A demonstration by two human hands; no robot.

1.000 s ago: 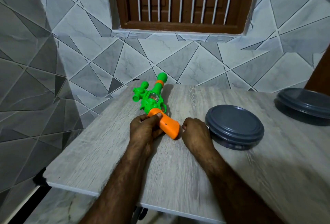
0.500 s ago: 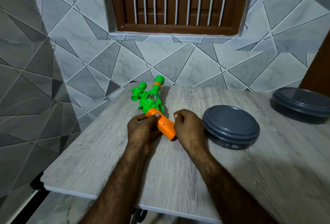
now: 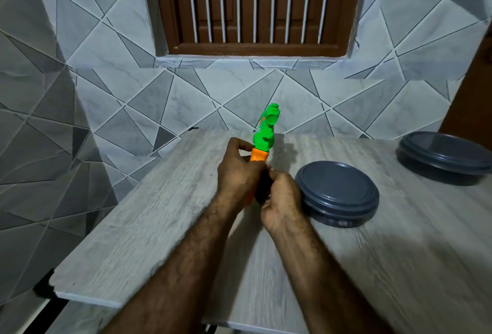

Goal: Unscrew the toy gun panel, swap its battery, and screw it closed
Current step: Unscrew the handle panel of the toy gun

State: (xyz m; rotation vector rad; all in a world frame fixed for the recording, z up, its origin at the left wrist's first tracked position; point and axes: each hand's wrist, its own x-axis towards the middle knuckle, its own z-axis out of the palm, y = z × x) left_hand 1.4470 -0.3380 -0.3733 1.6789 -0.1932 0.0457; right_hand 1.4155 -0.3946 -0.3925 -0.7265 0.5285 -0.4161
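The green and orange toy gun (image 3: 263,136) is lifted off the wooden table (image 3: 159,227), its green barrel pointing up and away from me. My left hand (image 3: 237,174) grips the orange handle from the left side. My right hand (image 3: 282,198) holds the lower end of the handle from the right, fingers curled against it. Most of the orange handle is hidden between the two hands. The battery panel and its screw are not visible.
A dark grey round lidded container (image 3: 336,192) sits on the table just right of my right hand. A second dark grey container (image 3: 447,156) stands at the far right edge. The tiled wall and a barred brown window lie behind the table.
The gun lay flat on the table with my hands at its handle. Both hands have closed on the handle and raised the gun, tipping the barrel upward.
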